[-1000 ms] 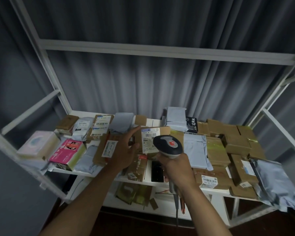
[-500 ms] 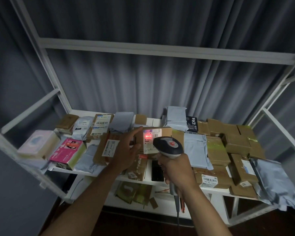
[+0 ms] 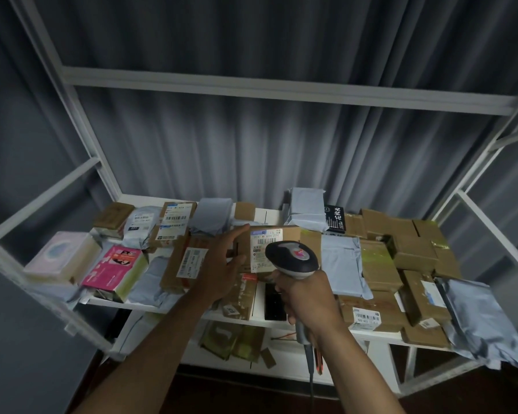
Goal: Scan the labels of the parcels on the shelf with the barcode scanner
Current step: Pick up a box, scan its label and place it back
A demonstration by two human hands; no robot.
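Note:
My right hand [image 3: 307,297] grips the handle of a grey-and-black barcode scanner [image 3: 292,258], whose head points at the white label of a cardboard parcel [image 3: 269,237]. My left hand [image 3: 222,264] holds that parcel by its left end, thumb on its top edge, tilting the labelled face toward me at the middle of the white shelf [image 3: 150,306]. No red beam shows on the label. A cable hangs down from the scanner's handle.
Several cardboard boxes [image 3: 413,252] and grey mailer bags [image 3: 344,264] crowd the shelf. At the left lie a pink box [image 3: 114,268] and a pale box [image 3: 63,258]. A silver bag [image 3: 485,321] overhangs the right edge. White frame posts stand on both sides; a lower shelf holds packets.
The red scan light that lay on the parcel's label half a second ago is gone. Both hands and the parcel stay almost where they were.

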